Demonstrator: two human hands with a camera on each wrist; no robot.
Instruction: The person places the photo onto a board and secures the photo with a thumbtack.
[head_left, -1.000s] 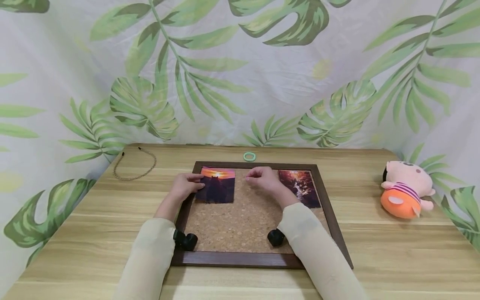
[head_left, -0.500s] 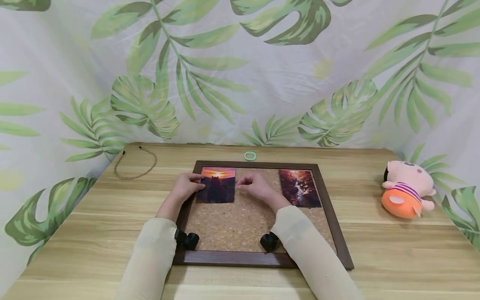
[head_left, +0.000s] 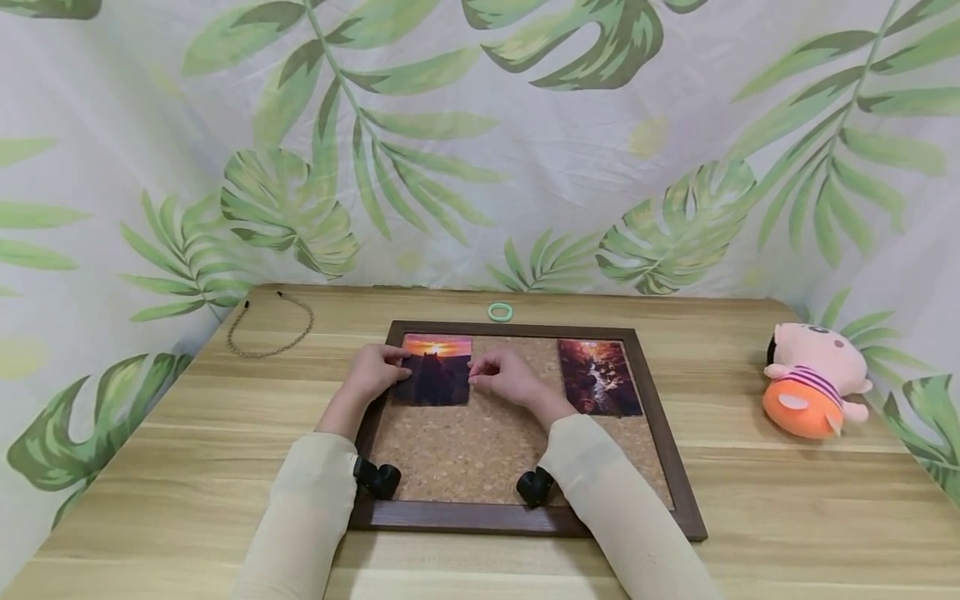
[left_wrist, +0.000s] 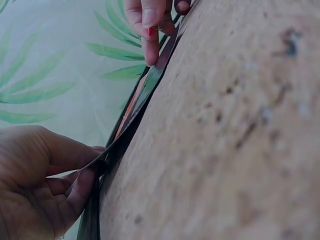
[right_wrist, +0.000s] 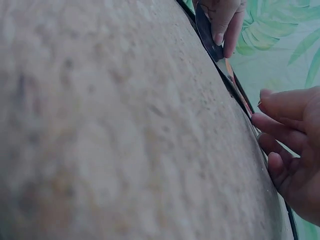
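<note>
A sunset photo (head_left: 438,385) lies on the upper left of a framed cork board (head_left: 457,450). At its left edge my left hand (head_left: 371,373) pinches it between thumb and fingers, and in the left wrist view that edge of the photo (left_wrist: 134,119) bends up from the cork. Beside the right edge is my right hand (head_left: 513,379), its thumb and finger pinching a tiny pin with a red head (left_wrist: 149,32). Only the pin's tip shows in the right wrist view, at the fingertips of the right hand (right_wrist: 295,140).
A second photo (head_left: 600,379), of a stream, lies at the board's upper right. Behind the frame (head_left: 525,329) is a green ring (head_left: 500,312). A braided cord (head_left: 258,356) lies at the back left, and a pink and orange plush toy (head_left: 806,400) at the right.
My right hand has moved left across the cork to the sunset photo's right edge, still pinching. My left hand stays at the left edge, almost unmoved.
</note>
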